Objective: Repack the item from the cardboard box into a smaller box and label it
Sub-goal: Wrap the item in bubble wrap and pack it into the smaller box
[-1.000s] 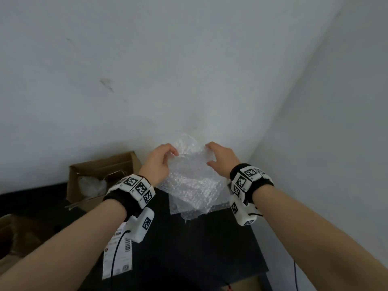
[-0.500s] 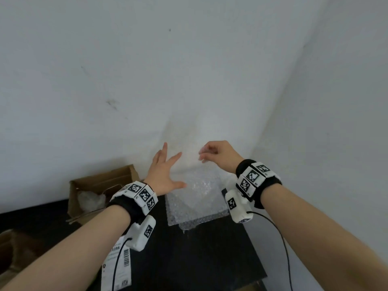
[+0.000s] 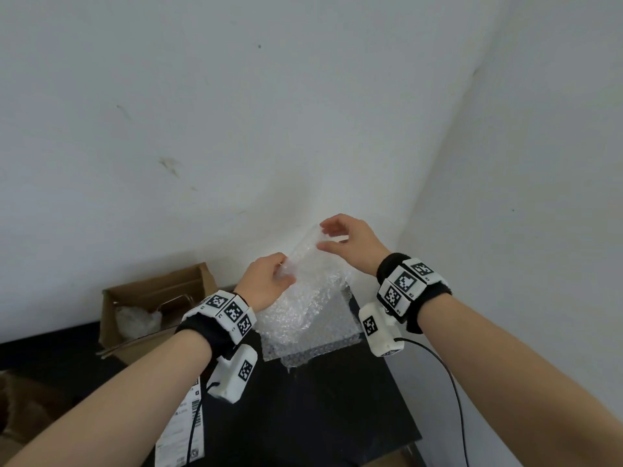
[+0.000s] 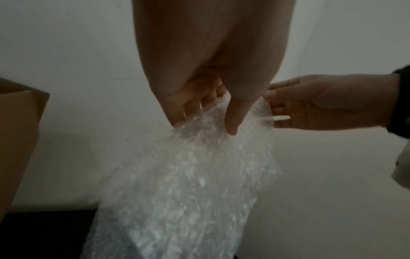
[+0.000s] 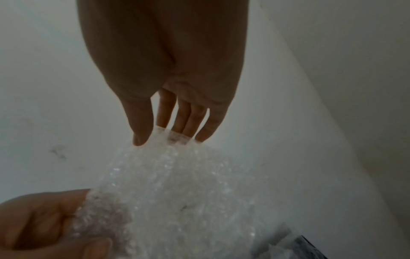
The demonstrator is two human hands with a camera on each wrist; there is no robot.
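Note:
A clear sheet of bubble wrap (image 3: 310,298) hangs from both hands above the black table (image 3: 323,406), its lower end lying on the tabletop. My left hand (image 3: 269,281) grips the sheet's left upper edge, thumb in front of the bubble wrap (image 4: 195,175). My right hand (image 3: 340,237) pinches the top corner higher up, thumb and fingers on either side of the bubble wrap (image 5: 177,184). An open cardboard box (image 3: 155,305) stands at the back left against the wall, with white crumpled packing inside. What the wrap covers is hidden.
A white shipping label (image 3: 183,429) with barcodes lies on the table below my left forearm. Another brown box (image 3: 20,409) shows at the left edge. White walls meet in a corner just behind the hands. Cables run from both wrist cameras.
Half a second ago both hands were off the wrap, which lay on the table. Now both hold its upper edge and have lifted it, the right hand higher.

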